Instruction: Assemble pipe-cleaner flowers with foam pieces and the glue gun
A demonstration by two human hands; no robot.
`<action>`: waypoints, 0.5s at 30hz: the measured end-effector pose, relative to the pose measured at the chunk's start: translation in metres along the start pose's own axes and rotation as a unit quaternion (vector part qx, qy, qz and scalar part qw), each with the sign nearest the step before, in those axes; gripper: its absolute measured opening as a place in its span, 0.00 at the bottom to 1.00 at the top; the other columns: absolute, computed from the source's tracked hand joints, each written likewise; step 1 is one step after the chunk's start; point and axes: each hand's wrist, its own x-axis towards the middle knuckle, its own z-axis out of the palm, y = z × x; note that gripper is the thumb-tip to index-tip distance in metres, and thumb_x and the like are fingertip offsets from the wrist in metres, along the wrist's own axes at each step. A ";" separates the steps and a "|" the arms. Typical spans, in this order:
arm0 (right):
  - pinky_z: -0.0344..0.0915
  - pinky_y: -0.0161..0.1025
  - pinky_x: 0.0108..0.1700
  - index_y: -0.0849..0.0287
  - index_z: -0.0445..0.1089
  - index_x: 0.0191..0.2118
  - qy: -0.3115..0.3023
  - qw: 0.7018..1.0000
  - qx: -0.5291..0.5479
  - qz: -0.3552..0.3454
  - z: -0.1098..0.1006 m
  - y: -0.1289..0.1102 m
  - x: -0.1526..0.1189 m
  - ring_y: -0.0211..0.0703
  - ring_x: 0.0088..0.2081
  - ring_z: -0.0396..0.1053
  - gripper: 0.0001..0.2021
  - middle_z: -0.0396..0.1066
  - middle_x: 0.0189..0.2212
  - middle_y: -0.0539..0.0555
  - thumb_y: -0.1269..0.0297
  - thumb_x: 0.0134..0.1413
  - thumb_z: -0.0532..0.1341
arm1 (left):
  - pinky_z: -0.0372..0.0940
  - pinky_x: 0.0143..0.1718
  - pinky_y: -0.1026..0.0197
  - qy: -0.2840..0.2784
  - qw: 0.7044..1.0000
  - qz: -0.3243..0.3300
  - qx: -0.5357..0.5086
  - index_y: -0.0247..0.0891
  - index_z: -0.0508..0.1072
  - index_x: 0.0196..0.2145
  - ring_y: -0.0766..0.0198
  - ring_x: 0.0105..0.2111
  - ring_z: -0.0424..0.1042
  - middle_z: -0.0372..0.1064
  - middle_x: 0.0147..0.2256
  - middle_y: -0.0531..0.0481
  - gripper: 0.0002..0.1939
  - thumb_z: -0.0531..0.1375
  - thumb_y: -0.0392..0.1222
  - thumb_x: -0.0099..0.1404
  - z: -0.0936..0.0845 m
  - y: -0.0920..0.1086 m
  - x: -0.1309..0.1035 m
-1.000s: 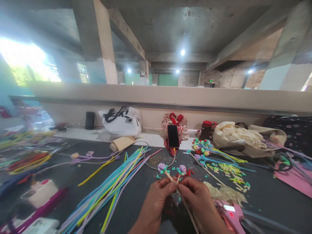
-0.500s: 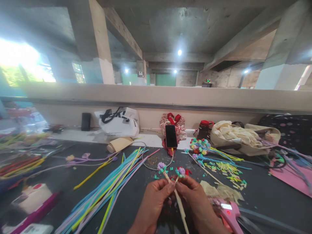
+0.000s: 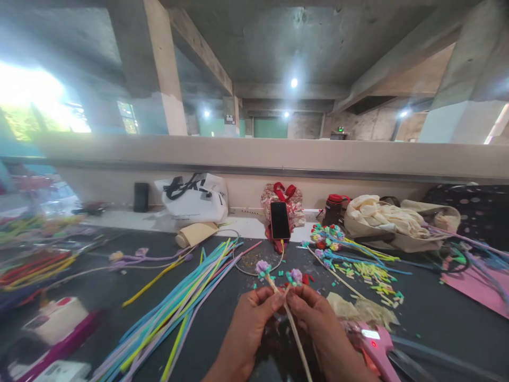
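Two cream stems cross between my hands, each topped by a small purple and teal flower; one flower leans left, the other stands to the right. My left hand pinches the stems just below the left flower. Thumb and fingers of my right hand are closed on them from the other side, under the right flower. The fingertips of both hands nearly meet at the crossing. The joined stems run down toward the lower edge, between my wrists.
Long coloured pipe cleaners lie left of my hands. A pink glue gun is at the right. Behind are a phone, finished flowers, green cut pieces and a white bag.
The lower ends of the stems have drawn closer together into one line. My hands keep nearly the same place and grip.
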 end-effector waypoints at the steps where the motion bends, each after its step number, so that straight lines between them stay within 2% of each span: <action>1: 0.54 0.29 0.21 0.62 0.65 0.26 0.002 1.000 -0.017 0.013 -0.001 0.000 0.000 0.31 0.17 0.58 0.15 0.62 0.16 0.45 0.55 0.35 0.64 | 0.57 0.17 0.67 0.000 1.000 0.000 -0.012 0.32 0.70 0.26 0.70 0.15 0.62 0.65 0.17 0.52 0.17 0.60 0.51 0.47 -0.001 0.000 0.001; 5: 0.49 0.28 0.19 0.62 0.62 0.21 -0.037 0.995 -0.073 0.059 -0.003 0.001 0.000 0.29 0.15 0.53 0.16 0.58 0.13 0.44 0.54 0.33 0.64 | 0.58 0.18 0.67 -0.016 0.998 0.007 -0.053 0.33 0.69 0.24 0.70 0.15 0.62 0.65 0.16 0.53 0.16 0.62 0.50 0.45 -0.004 0.001 0.004; 8: 0.47 0.28 0.18 0.62 0.60 0.18 -0.033 0.994 -0.102 0.011 -0.001 -0.001 -0.001 0.28 0.15 0.51 0.16 0.57 0.12 0.43 0.55 0.33 0.64 | 0.57 0.17 0.67 -0.022 0.999 -0.002 -0.039 0.32 0.69 0.23 0.71 0.13 0.60 0.63 0.15 0.54 0.17 0.61 0.51 0.45 -0.003 0.001 0.004; 13: 0.46 0.29 0.17 0.61 0.60 0.18 0.027 0.979 -0.197 -0.051 0.006 -0.005 -0.003 0.29 0.14 0.50 0.17 0.54 0.10 0.43 0.52 0.38 0.60 | 0.55 0.15 0.69 0.023 0.999 0.003 0.033 0.32 0.71 0.28 0.72 0.13 0.58 0.62 0.16 0.54 0.18 0.62 0.50 0.43 0.000 -0.003 0.005; 15: 0.48 0.29 0.18 0.61 0.61 0.19 0.043 0.968 -0.236 -0.076 0.005 -0.002 -0.002 0.30 0.15 0.52 0.16 0.56 0.11 0.43 0.52 0.40 0.58 | 0.55 0.14 0.69 0.030 0.997 0.007 0.064 0.32 0.72 0.30 0.73 0.13 0.58 0.62 0.16 0.55 0.19 0.61 0.50 0.44 0.001 -0.006 0.005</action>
